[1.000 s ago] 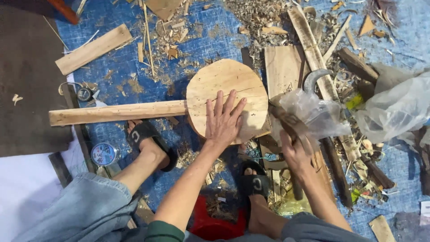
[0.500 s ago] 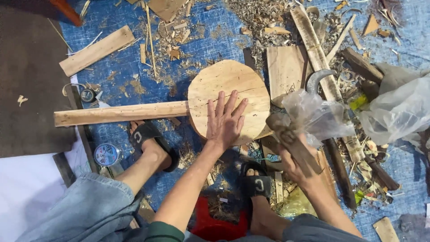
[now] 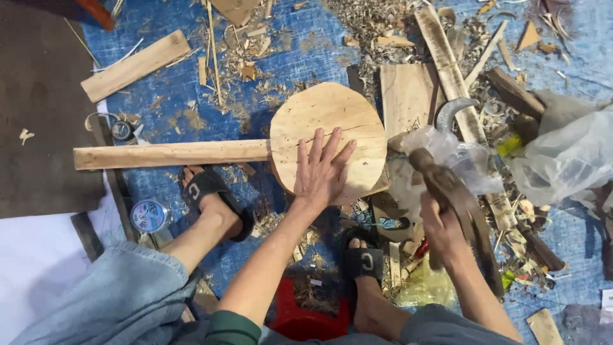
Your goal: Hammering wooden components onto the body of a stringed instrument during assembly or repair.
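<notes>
Nearest us, our right hand (image 3: 442, 235) is clamped on a hammer (image 3: 450, 185). Our left hand (image 3: 321, 171) lies flat, fingers spread, on the paddle (image 3: 332, 115), which rests on the tarp (image 3: 185, 89). Beyond, a clear bag (image 3: 565, 160); its contents are unclear.

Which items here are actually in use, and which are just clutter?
In use: left hand flat on round wooden paddle; right hand gripping wooden-handled tool.

Lying about: loose plank, tape roll, plastic bag, wood shavings.
</notes>
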